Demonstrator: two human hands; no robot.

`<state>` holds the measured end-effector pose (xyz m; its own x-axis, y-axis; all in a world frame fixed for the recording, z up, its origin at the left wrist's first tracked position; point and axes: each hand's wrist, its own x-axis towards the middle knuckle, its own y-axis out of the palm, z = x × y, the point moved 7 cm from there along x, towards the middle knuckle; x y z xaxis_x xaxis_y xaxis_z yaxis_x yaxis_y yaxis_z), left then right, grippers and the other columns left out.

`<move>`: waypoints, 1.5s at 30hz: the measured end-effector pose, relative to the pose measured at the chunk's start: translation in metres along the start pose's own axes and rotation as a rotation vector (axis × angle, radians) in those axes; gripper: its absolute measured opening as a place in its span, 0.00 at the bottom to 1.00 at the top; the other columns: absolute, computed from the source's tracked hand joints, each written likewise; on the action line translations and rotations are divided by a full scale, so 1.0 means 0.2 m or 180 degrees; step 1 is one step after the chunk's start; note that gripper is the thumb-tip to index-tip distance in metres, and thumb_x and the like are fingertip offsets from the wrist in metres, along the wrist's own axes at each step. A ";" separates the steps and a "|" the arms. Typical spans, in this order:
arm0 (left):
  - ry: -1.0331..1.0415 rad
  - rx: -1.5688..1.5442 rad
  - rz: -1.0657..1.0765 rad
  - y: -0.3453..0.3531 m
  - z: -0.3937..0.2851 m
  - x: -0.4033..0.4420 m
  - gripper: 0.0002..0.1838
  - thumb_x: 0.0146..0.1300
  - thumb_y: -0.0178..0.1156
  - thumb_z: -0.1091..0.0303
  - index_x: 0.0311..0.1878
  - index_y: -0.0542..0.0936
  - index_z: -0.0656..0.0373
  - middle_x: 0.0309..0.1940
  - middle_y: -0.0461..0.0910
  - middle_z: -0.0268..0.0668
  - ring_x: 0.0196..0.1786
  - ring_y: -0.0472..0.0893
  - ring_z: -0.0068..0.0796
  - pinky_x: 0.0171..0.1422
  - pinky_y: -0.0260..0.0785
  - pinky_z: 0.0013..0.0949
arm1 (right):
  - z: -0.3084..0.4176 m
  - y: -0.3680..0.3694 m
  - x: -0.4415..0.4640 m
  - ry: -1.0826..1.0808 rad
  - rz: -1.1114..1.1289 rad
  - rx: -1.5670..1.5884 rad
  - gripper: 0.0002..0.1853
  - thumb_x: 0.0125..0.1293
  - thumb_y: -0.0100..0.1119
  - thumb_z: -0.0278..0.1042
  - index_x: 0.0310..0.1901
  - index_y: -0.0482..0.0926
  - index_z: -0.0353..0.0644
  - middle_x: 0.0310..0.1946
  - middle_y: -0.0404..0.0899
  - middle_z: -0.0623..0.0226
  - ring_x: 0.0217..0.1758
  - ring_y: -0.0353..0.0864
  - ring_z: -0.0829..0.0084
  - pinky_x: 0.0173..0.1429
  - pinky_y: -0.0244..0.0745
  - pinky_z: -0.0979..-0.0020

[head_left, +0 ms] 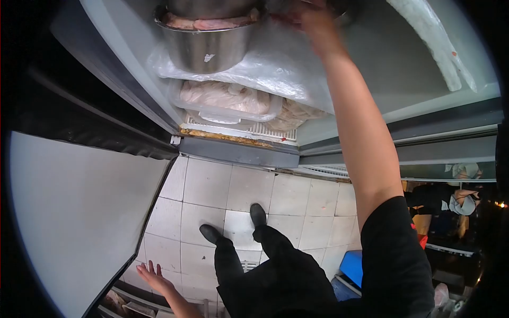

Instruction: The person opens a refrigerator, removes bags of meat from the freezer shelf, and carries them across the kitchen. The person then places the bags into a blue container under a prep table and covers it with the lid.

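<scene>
My right arm stretches up into an upright refrigerator. At the top edge my right hand is smeared by motion and partly cut off, beside dark reddish stuff I cannot make out. To its left stands a steel pot with pieces of raw meat showing at its rim. Clear plastic sheeting lies beneath the pot. Lower down, a clear plastic tub holds a pale, wrapped mass. My left hand hangs low beside the open refrigerator door, fingers spread and holding nothing.
The open door stands on the left. White floor tiles lie under my dark shoes. A blue container is near my right side. Frost-covered plastic runs along the upper right inner wall.
</scene>
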<state>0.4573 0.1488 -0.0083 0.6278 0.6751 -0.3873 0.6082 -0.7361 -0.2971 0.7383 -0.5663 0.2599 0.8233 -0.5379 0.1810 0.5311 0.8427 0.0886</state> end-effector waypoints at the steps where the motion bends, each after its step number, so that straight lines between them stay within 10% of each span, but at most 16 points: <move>1: 0.0008 0.0020 -0.0022 0.01 0.00 0.00 0.39 0.65 0.47 0.41 0.69 0.52 0.59 0.67 0.57 0.46 0.63 0.68 0.43 0.61 0.65 0.43 | -0.01 0.04 0.00 -0.0218 0.0029 -0.1007 0.33 0.57 0.59 0.36 0.64 0.60 0.38 0.52 0.74 0.51 0.57 0.72 0.54 0.64 0.62 0.57; 8: 0.0137 0.0159 0.0474 0.27 -0.03 -0.16 0.32 0.68 0.46 0.48 0.67 0.58 0.60 0.61 0.66 0.44 0.56 0.73 0.39 0.55 0.68 0.38 | -0.19 0.18 -0.25 -0.0619 0.0546 -0.3650 0.38 0.55 0.59 0.44 0.67 0.58 0.45 0.62 0.67 0.55 0.60 0.72 0.61 0.60 0.68 0.68; 14: 0.1362 -0.0178 0.2113 1.01 -0.71 -0.62 0.25 0.68 0.49 0.66 0.66 0.59 0.63 0.59 0.68 0.47 0.50 0.76 0.34 0.50 0.70 0.31 | -0.14 0.17 -0.35 -0.0743 0.0300 -0.2456 0.36 0.54 0.62 0.47 0.64 0.62 0.46 0.58 0.69 0.55 0.61 0.70 0.59 0.63 0.65 0.66; 21: 0.2521 -0.0685 0.2975 1.63 -1.50 -1.04 0.25 0.68 0.50 0.65 0.65 0.60 0.62 0.59 0.67 0.46 0.54 0.75 0.32 0.54 0.69 0.32 | 0.13 0.39 -0.46 -0.1087 0.0344 -0.2165 0.31 0.45 0.69 0.53 0.46 0.68 0.43 0.49 0.72 0.52 0.55 0.71 0.54 0.57 0.66 0.62; 32: 0.1010 -0.0691 0.3085 1.95 -1.47 -0.94 0.32 0.68 0.46 0.46 0.63 0.61 0.64 0.54 0.68 0.44 0.53 0.73 0.34 0.52 0.70 0.35 | 0.17 0.46 -0.56 -0.0617 0.0025 -0.1803 0.28 0.40 0.73 0.53 0.36 0.72 0.42 0.38 0.74 0.54 0.48 0.72 0.52 0.50 0.69 0.60; 45: -0.0340 -0.1786 0.3950 1.71 -1.29 -0.93 0.27 0.70 0.41 0.46 0.63 0.64 0.57 0.57 0.71 0.34 0.54 0.74 0.25 0.51 0.71 0.32 | 0.35 0.43 -1.08 -0.1624 0.0669 -0.1560 0.25 0.38 0.76 0.35 0.33 0.67 0.44 0.67 0.48 0.36 0.70 0.51 0.38 0.67 0.57 0.57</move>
<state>0.6733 -0.2158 0.1866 0.8757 -0.4348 -0.2100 -0.1930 -0.7139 0.6731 0.5923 -0.3754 0.2977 0.7855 -0.1879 0.5896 0.4992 0.7554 -0.4244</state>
